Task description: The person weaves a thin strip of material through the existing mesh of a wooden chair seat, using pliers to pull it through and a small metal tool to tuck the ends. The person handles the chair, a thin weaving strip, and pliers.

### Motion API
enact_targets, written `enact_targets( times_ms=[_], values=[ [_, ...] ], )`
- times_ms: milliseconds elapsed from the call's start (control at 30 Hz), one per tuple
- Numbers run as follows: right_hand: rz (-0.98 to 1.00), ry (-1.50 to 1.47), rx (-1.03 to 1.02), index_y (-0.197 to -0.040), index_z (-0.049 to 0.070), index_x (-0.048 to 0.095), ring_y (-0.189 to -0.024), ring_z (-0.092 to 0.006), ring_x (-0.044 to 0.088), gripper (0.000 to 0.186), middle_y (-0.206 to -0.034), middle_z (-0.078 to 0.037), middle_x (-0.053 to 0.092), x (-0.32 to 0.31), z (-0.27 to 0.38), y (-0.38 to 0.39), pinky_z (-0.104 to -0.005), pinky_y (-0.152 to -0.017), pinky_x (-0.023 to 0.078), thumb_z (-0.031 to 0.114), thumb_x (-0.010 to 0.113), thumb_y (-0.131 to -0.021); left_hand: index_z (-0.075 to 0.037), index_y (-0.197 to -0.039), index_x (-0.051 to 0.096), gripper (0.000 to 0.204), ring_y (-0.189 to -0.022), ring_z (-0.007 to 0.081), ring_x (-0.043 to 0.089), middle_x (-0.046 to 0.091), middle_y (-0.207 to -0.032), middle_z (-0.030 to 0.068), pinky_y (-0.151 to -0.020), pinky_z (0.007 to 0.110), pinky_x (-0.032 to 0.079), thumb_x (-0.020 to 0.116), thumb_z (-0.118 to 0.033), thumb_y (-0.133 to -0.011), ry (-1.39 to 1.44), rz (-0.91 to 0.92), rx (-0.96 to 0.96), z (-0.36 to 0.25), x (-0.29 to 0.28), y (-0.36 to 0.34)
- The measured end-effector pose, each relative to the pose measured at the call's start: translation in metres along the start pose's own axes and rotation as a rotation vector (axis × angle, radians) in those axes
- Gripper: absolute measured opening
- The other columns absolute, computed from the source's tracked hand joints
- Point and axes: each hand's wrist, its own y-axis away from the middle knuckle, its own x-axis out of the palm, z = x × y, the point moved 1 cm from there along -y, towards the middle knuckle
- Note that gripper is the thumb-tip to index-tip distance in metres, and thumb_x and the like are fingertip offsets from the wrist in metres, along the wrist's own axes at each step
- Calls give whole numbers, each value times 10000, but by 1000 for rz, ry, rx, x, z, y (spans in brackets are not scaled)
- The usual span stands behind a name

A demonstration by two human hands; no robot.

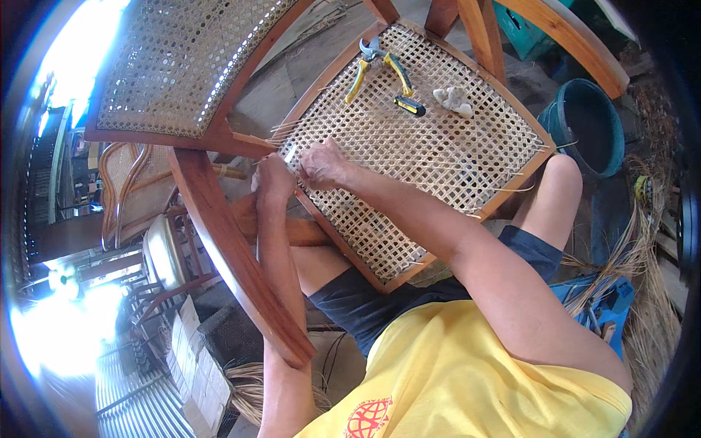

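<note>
A wooden chair with a woven cane seat (438,168) lies tilted across my lap. At the left edge of the seat, my left hand (274,177) is closed against the frame, its fingertips mostly hidden. Close beside it, on top of the weave, my right hand (323,165) is closed with the fingers curled in. What either hand grips is too small or hidden to tell. Loose cane strands (281,131) stick out past the frame just beyond my hands. Pruning shears (376,62) with yellow and black handles rest open on the far part of the seat.
A short yellow-and-black tool (409,106) and a whitish lump (453,101) also lie on the seat. The caned chair back (197,66) rises at far left. A curved wooden arm (234,255) passes over my left forearm. At right stand a teal bucket (584,128) and cane bundles (650,292).
</note>
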Motion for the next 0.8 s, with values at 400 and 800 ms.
enact_targets(
  times_ms=[400,800],
  values=[
    [-245,-52,-13,-906,155,697,-1006,-254,622,147,-969,-57,661,18,0,16,-517,-898,399,281,628,-874,-18,-1031,733,217,-1048,380,692,709,-1103,220,-864,465,565,678,-168,-883,-9,96,-156,-9,-1,12],
    [-36,56,147,-970,74,695,-1091,-253,607,226,-1051,-96,632,4,10,17,-529,-984,397,251,631,-845,-23,-1024,745,223,-1046,345,702,722,-1107,187,-867,454,566,650,-152,-869,-45,135,-159,0,17,-3]
  ],
)
